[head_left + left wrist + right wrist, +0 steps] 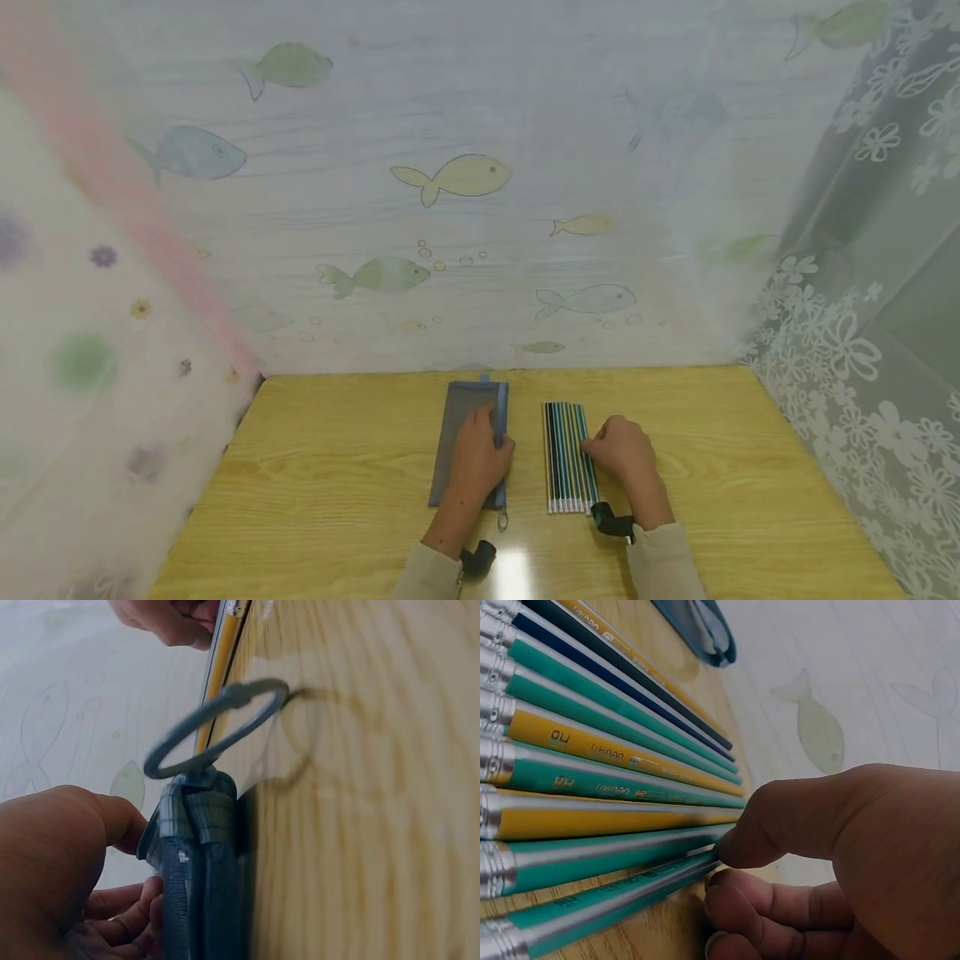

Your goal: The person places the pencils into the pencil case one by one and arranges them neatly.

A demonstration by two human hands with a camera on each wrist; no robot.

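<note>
blue rectangular mesh pouch [465,402] is gripped by left hand [478,452]; right hand [624,448] pinches green-silver striped pencil [622,897], seemingly picking it; next calls for lifting.

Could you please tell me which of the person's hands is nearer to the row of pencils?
The right. The right hand touches the rightmost pencil of the row; the left hand is on the pouch, across a gap to the row's left.
</note>
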